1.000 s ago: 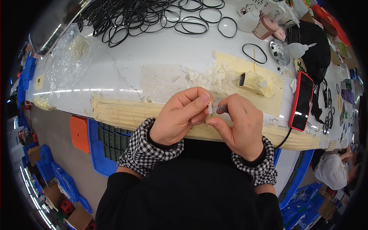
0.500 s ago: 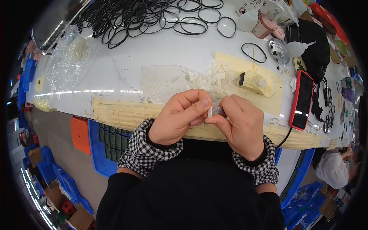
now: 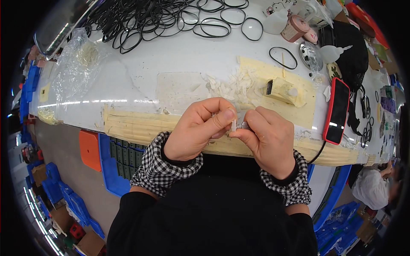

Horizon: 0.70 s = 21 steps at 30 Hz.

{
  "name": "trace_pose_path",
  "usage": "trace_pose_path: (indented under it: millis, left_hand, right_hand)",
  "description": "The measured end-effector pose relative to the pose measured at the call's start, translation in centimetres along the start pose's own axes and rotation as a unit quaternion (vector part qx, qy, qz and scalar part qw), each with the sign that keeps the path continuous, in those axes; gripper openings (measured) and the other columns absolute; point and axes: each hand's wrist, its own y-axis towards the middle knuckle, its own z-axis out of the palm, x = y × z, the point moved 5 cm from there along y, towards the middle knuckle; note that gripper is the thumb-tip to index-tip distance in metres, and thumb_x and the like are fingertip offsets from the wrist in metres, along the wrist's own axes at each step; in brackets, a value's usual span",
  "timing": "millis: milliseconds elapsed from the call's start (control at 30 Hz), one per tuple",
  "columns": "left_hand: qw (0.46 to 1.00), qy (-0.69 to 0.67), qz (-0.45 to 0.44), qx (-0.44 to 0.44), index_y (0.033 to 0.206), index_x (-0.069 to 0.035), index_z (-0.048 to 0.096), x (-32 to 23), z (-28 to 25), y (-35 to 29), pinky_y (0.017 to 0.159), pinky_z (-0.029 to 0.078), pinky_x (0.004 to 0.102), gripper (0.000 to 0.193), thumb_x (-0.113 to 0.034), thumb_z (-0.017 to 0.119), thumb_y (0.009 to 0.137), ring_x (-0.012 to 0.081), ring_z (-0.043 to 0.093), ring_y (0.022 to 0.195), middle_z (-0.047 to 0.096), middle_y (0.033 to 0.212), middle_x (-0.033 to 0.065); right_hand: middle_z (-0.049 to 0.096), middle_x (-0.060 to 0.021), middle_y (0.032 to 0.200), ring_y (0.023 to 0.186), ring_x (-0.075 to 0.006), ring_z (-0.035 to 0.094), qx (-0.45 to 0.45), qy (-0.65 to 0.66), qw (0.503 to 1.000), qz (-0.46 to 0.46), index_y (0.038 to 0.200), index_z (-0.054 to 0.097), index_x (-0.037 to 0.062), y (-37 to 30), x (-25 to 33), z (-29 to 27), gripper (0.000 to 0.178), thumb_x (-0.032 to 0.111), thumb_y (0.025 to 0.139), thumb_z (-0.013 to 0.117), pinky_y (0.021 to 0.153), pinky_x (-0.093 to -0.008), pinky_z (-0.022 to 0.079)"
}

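My left hand (image 3: 204,130) is closed, thumb and forefinger pinching a small white piece (image 3: 233,125) that looks like a bit of white strip. Close beside it, my right hand (image 3: 269,138) is closed too, its fingertips meeting at the same spot around something small and hard to make out. Both hands hover over the taped front edge of the table. Just beyond them lies a heap of white strips (image 3: 232,87), partly on a yellowish sheet (image 3: 305,113). A tape-covered block with a dark end (image 3: 282,91) sits on that sheet.
Many black rubber bands (image 3: 128,19) lie tangled at the back. A red-cased phone (image 3: 336,111) with a cable rests at the right. At the left is a crumpled clear plastic bag (image 3: 79,64). Below the table, a blue crate (image 3: 112,179) holds dark green parts beside an orange stool (image 3: 89,150).
Both hands stay almost in place. The fingertips have shifted very slightly around the white piece, with a little more space between the hands.
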Motion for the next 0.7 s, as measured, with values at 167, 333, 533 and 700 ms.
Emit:
trace_pose_path:
  millis: [167, 333, 533, 700]
  left_hand:
    - [1.0, 0.005, 0.004, -0.004, 0.088, -0.005, 0.056, 0.02, -0.08, -0.03, 0.053, 0.027, 0.0175, 0.018, -0.021, 0.053, 0.097, 0.0014, 0.034, 0.059, 0.047, 0.07, -0.0061]
    - [1.0, 0.022, 0.001, -0.009, 0.089, -0.005, 0.056, -0.06, -0.3, -0.17, 0.053, 0.028, 0.0176, 0.016, -0.019, 0.054, 0.096, 0.0007, 0.035, 0.06, 0.047, 0.071, -0.0063]
    - [0.999, 0.041, 0.008, -0.018, 0.086, -0.003, 0.056, -0.72, -0.04, -0.32, 0.061, 0.034, 0.0179, 0.017, -0.018, 0.056, 0.095, 0.0017, 0.041, 0.068, 0.051, 0.075, -0.0047]
    - [0.998, 0.054, 0.015, -0.015, 0.085, -0.003, 0.057, -0.8, -0.23, -0.36, 0.066, 0.037, 0.019, 0.017, -0.017, 0.057, 0.094, 0.0028, 0.044, 0.072, 0.053, 0.077, -0.0036]
  right_hand:
    - [0.046, -0.0041, 0.063, 0.056, -0.0225, 0.052, -0.003, 0.008, 1.0, 0.005, 0.073, 0.052, 0.0098, 0.03, -0.02, 0.01, 0.036, 0.043, 0.077, 0.066, 0.047, -0.0327, 0.041]
    - [0.045, -0.0039, 0.063, 0.056, -0.0224, 0.052, 0.004, -0.017, 1.0, -0.008, 0.073, 0.051, 0.0096, -0.02, 0.17, 0.01, 0.038, 0.044, 0.077, 0.066, 0.048, -0.0327, 0.041]
    - [0.046, -0.004, 0.064, 0.057, -0.0224, 0.052, 0.0, 0.0, 1.0, 0.003, 0.074, 0.052, 0.01, -0.07, 0.04, 0.09, 0.036, 0.042, 0.077, 0.066, 0.049, -0.0327, 0.041]
    - [0.046, -0.004, 0.065, 0.057, -0.0224, 0.052, 0.007, -0.016, 1.0, -0.007, 0.074, 0.051, 0.0098, -0.15, 0.17, 0.05, 0.036, 0.043, 0.076, 0.067, 0.049, -0.0329, 0.041]
